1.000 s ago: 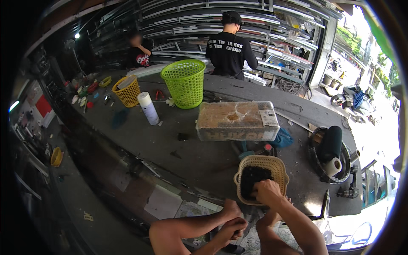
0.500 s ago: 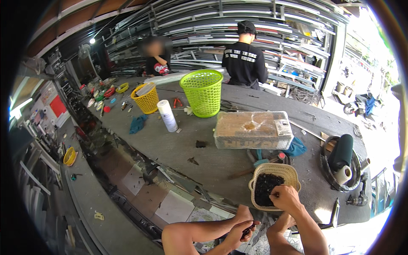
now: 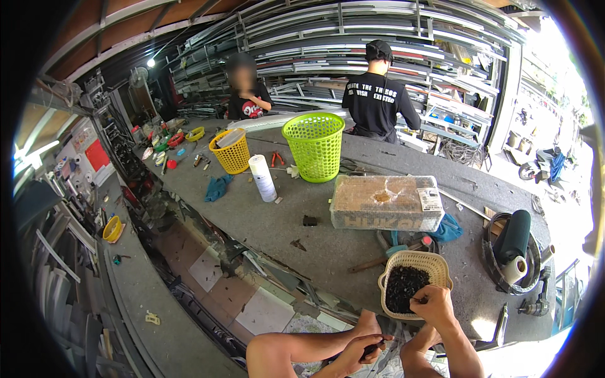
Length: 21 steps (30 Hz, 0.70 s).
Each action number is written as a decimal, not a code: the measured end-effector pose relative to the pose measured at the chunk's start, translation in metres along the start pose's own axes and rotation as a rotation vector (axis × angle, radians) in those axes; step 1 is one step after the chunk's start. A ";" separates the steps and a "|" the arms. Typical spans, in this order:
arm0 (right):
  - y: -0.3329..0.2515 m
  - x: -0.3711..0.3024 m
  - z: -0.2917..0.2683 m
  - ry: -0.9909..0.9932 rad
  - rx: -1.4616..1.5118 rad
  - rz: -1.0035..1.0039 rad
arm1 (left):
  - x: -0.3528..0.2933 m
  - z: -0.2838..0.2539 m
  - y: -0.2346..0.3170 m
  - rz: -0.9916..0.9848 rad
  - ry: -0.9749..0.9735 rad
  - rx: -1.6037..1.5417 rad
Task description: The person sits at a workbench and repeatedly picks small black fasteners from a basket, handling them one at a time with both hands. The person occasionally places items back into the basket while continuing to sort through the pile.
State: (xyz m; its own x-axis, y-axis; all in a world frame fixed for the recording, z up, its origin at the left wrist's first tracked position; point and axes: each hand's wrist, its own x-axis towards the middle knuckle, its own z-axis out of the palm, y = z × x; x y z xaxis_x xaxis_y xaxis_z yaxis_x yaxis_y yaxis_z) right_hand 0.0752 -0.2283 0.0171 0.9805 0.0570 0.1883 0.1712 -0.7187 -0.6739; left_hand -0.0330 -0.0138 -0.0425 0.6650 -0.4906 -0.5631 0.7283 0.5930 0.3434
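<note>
Slanting rightward lengthwise, dark piece (image 3: pixel 371 350) clasped in left hand (image 3: pixel 355 354), right hand (image 3: pixel 436 307), grip unclear

From the beige basket (image 3: pixel 413 257), forward's blocked: hammer (image 3: pixel 368 265) just beyond its rim, wrapped box (image 3: pixel 386 217) behind that. On your right you've got a bare bench (image 3: pixel 467 271) strip, then black ring (image 3: pixel 489 249), dark roll (image 3: pixel 515 232) inside, drill (image 3: pixel 534 307) nearer you. Left, you can pass this side of the hammer handle.
</note>
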 end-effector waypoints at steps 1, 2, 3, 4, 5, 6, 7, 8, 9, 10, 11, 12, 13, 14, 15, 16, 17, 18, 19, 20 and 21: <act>-0.001 -0.002 -0.001 -0.005 0.048 0.047 | 0.003 -0.005 -0.001 0.006 -0.032 -0.017; -0.002 -0.004 -0.002 -0.007 0.093 0.045 | 0.006 -0.012 -0.003 0.011 -0.060 -0.038; -0.005 -0.007 -0.003 -0.011 0.123 0.058 | 0.009 -0.018 -0.006 0.020 -0.088 -0.053; -0.008 -0.011 -0.005 -0.011 0.148 0.067 | 0.013 -0.025 -0.008 0.034 -0.115 -0.068; -0.011 -0.015 -0.006 -0.042 0.181 0.068 | 0.016 -0.030 -0.010 0.055 -0.143 -0.079; -0.014 -0.019 -0.006 -0.068 0.208 0.064 | 0.019 -0.034 -0.011 0.068 -0.173 -0.091; -0.017 -0.023 -0.006 -0.094 0.236 0.062 | 0.022 -0.037 -0.011 0.087 -0.194 -0.099; -0.019 -0.028 -0.007 -0.161 0.227 0.080 | 0.024 -0.039 -0.009 0.093 -0.222 -0.109; -0.022 -0.030 -0.003 -0.170 0.329 0.106 | 0.026 -0.040 -0.007 0.099 -0.250 -0.119; -0.025 -0.035 0.001 -0.175 0.440 0.124 | 0.026 -0.040 -0.005 0.108 -0.280 -0.140; -0.027 -0.039 0.005 -0.181 0.550 0.141 | 0.026 -0.040 -0.004 0.113 -0.288 -0.138; -0.028 -0.043 0.007 -0.191 0.477 0.116 | 0.025 -0.040 -0.003 0.122 -0.299 -0.147; -0.028 -0.046 0.008 -0.225 0.423 0.129 | 0.024 -0.040 -0.003 0.131 -0.324 -0.160; -0.028 -0.048 0.008 -0.257 0.370 0.139 | 0.024 -0.040 -0.002 0.135 -0.292 -0.132; -0.030 -0.051 0.007 -0.292 0.317 0.153 | 0.022 -0.039 -0.003 0.135 -0.270 -0.112; -0.032 -0.054 0.007 -0.296 0.307 0.160 | 0.022 -0.039 -0.004 0.153 -0.272 -0.104; -0.034 -0.057 0.005 -0.283 0.282 0.114 | 0.021 -0.039 -0.007 0.150 -0.264 -0.092; -0.037 -0.061 0.004 -0.268 0.258 0.063 | 0.018 -0.038 -0.010 0.167 -0.280 -0.090; -0.039 -0.061 0.003 -0.251 0.215 -0.014 | 0.021 -0.039 -0.007 0.192 -0.302 -0.078; -0.040 -0.062 0.003 -0.273 0.249 0.057 | 0.023 -0.035 -0.010 0.259 -0.192 -0.022; -0.041 -0.061 0.003 -0.263 0.301 0.063 | 0.026 -0.034 -0.009 0.280 -0.204 0.011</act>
State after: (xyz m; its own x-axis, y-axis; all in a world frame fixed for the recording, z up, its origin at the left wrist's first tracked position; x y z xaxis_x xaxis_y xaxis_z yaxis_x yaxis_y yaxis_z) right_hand 0.0083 -0.1996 0.0310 0.9745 0.2230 -0.0231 0.0925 -0.4938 -0.8646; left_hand -0.0275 -0.0102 -0.0858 0.8579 -0.4280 -0.2842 0.5138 0.7161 0.4724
